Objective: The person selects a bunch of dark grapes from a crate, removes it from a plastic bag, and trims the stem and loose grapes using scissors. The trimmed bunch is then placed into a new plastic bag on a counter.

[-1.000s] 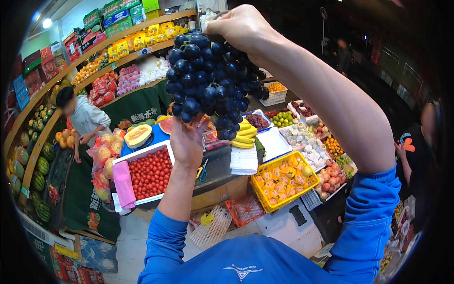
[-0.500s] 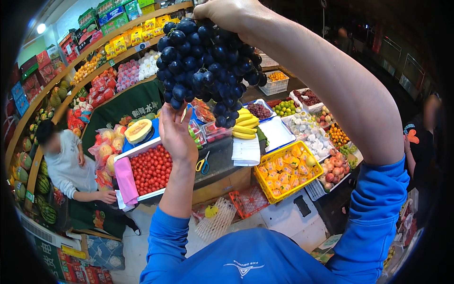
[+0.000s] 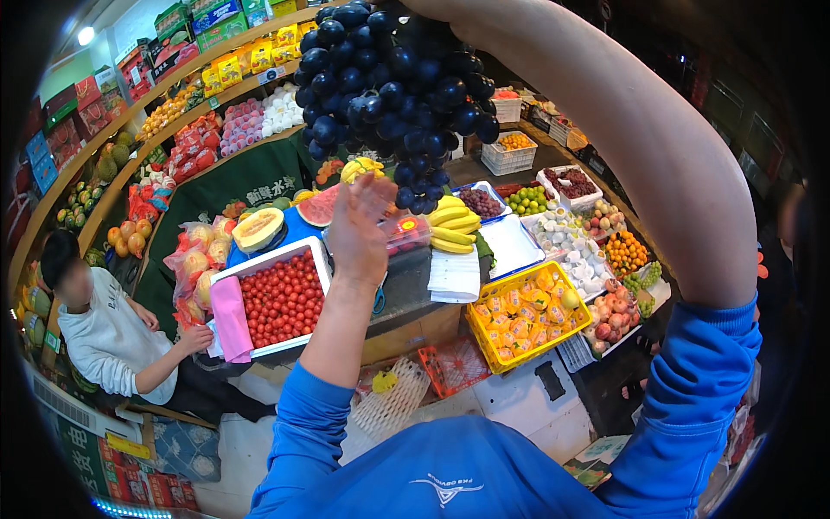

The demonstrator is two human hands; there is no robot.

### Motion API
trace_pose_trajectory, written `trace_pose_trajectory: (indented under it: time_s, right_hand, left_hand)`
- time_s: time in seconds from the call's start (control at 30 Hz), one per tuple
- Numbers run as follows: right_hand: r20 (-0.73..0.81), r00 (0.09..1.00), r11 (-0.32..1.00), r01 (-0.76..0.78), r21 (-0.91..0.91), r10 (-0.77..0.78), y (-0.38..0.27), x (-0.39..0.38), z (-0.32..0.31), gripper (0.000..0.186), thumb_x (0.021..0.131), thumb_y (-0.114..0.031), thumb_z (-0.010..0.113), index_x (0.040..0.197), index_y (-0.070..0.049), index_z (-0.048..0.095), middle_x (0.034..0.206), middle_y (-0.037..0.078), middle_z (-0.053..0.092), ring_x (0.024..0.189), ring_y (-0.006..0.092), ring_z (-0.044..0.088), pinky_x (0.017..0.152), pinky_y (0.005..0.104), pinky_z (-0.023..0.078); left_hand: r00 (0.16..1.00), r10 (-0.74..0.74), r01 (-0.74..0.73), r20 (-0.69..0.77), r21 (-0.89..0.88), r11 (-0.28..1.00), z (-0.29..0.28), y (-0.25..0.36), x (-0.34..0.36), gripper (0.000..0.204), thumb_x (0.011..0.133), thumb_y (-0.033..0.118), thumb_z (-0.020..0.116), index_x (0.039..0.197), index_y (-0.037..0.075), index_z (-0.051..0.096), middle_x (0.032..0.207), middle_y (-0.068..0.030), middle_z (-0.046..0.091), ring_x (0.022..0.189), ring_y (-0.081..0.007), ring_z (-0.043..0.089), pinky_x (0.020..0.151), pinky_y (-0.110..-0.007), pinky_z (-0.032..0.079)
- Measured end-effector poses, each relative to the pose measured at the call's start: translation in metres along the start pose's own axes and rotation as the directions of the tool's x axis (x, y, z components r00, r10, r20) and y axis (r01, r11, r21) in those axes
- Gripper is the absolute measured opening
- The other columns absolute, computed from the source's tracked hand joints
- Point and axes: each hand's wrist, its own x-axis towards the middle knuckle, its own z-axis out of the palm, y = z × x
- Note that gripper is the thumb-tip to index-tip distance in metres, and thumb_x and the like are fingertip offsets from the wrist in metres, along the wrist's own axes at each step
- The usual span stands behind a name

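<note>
Dark blue-black, round-berried grape bunch (image 3: 393,95) sits slightly higher in your view than half a second ago; its top now meets the 12 o'clock edge. Your left grip (image 3: 363,221) has shifted toward 3 o'clock, ending just by the bunch's lower tip. The person in the pale long-sleeved sweatshirt (image 3: 121,333), between 8 and 9 o'clock, is lower now and looks seated.

Step in hand, as I read it: you're suspending the bunch and tending its underside.

Left grip: released, fingers extended upward, nothing held. Can't tell whether the tips touch berries, since they're blurred. Right grip (image 3: 437,7): nearly all cut off at 12 o'clock, so can't tell if it's clenched; the bunch hanging below suggests it has the stem. Bunch is in the air, above the dark surface (image 3: 405,290).

Next move calls for a steady top and your left palm under the tip before any turn or lowering; loose berries could drop. Watch the curved yellow bananas (image 3: 454,227) at 3 o'clock from your left grip, and the small round red tomatoes (image 3: 281,303) in the white box (image 3: 326,268) around 7 to 8.
</note>
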Motion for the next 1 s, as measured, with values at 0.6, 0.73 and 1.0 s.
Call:
trace_pose_trajectory:
  time_s: [0.6,0.73,1.0]
  right_hand:
    - [0.379,0.923,0.786,-0.187,0.590,-0.065,0.040,0.008,-0.025,0.023,0.094,-0.018,0.067,0.097,0.004,0.072,0.092,0.004,0.069,0.081,0.0094,0.064,0.075,0.0229,0.052]
    - [0.332,0.932,0.539,-0.208,0.816,-0.143,0.053,0.002,-0.018,0.024,0.095,-0.021,0.064,0.098,0.002,0.069,0.102,0.010,0.069,0.096,0.0170,0.066,0.092,0.0341,0.054]
    - [0.009,0.971,0.119,0.020,0.993,-0.237,0.094,-0.006,0.000,0.011,0.098,-0.020,0.067,0.092,-0.010,0.067,0.106,0.008,0.062,0.112,0.0245,0.058,0.114,0.0508,0.045]
  left_hand:
    - [0.941,-0.156,0.314,0.302,-0.596,0.739,0.020,-0.036,-0.047,0.042,0.108,0.034,0.046,0.139,0.005,0.052,0.135,-0.0148,0.062,0.124,-0.0285,0.061,0.110,-0.046,0.048]
    - [0.935,-0.117,0.302,0.334,-0.580,0.757,0.023,-0.034,-0.062,0.049,0.107,0.037,0.048,0.145,0.007,0.048,0.140,-0.0159,0.059,0.132,-0.0314,0.056,0.113,-0.046,0.045]
    - [0.894,-0.183,0.392,0.410,-0.515,0.762,0.034,-0.016,-0.095,0.050,0.110,0.038,0.040,0.150,0.008,0.045,0.142,-0.0164,0.056,0.131,-0.0287,0.055,0.115,-0.049,0.040]
